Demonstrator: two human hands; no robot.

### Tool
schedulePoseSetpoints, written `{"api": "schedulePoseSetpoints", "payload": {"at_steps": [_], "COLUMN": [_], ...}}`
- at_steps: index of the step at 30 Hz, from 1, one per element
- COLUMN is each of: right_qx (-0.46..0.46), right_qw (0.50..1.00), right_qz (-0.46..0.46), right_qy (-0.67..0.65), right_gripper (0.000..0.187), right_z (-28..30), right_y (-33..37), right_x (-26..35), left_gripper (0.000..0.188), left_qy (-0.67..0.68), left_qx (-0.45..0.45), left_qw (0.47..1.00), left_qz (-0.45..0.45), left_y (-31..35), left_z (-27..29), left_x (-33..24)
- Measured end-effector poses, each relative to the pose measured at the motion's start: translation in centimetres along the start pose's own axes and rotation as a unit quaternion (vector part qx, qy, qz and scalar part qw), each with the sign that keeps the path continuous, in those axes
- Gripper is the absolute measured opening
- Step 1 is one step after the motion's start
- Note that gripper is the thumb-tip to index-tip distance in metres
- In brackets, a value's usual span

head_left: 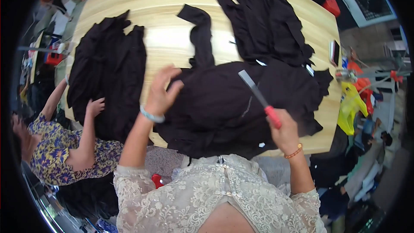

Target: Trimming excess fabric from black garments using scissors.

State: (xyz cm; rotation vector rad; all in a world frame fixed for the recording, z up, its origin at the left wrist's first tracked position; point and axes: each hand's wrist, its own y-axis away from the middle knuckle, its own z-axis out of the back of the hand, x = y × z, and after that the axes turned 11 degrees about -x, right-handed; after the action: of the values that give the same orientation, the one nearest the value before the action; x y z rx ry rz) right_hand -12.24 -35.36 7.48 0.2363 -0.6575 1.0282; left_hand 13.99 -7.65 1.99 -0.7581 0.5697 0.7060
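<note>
A black garment point(207, 99) is spread out on the wooden table in front of me, with a pale loose thread point(247, 107) lying on it. My right hand point(284, 132) is closed round the red handle of a knife-like tool with a flat metal blade point(258, 95), its squared tip pointing up and to the left over the cloth. Over the garment's left edge, my left hand point(163, 92) is raised with fingers apart and nothing in it. It is slightly blurred, and I cannot tell whether it touches the fabric.
More black garments point(267, 21) lie at the back right, beside a narrow black cloth strip point(202, 34). At the left a co-worker's hand point(95, 107) rests on another black garment point(110, 64). A phone-like object point(334, 52) and a yellow bag point(351, 108) are at the table's right edge.
</note>
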Motion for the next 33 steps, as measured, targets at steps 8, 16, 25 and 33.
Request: {"api": "schedulePoseSetpoints", "payload": {"at_steps": [8, 16, 25, 33], "right_qx": [-0.039, -0.052, -0.093, -0.219], "right_qw": [0.985, 0.986, 0.989, 0.943], "right_qz": [-0.119, -0.117, -0.069, -0.022], "right_qy": [0.123, 0.108, -0.097, -0.250], "right_gripper": [0.031, 0.054, 0.028, 0.017], "right_z": [3.4, 0.4, 2.9, 12.4], "right_y": [2.0, -0.2, -5.8, -12.5], "right_x": [-4.1, -4.3, -6.5, -3.7], "left_gripper": [0.052, 0.036, 0.017, 0.019], "left_qy": [-0.006, 0.155, 0.249, 0.180], "left_qx": [0.155, 0.166, -0.078, -0.212], "left_qw": [0.986, 0.929, 0.936, 0.959], "left_qz": [0.058, 0.294, 0.237, -0.059], "left_y": [13.7, 18.0, 3.0, -7.4], "left_z": [-7.4, -6.9, 2.1, 4.1], "left_x": [-10.4, -8.7, -12.1, -14.9]}}
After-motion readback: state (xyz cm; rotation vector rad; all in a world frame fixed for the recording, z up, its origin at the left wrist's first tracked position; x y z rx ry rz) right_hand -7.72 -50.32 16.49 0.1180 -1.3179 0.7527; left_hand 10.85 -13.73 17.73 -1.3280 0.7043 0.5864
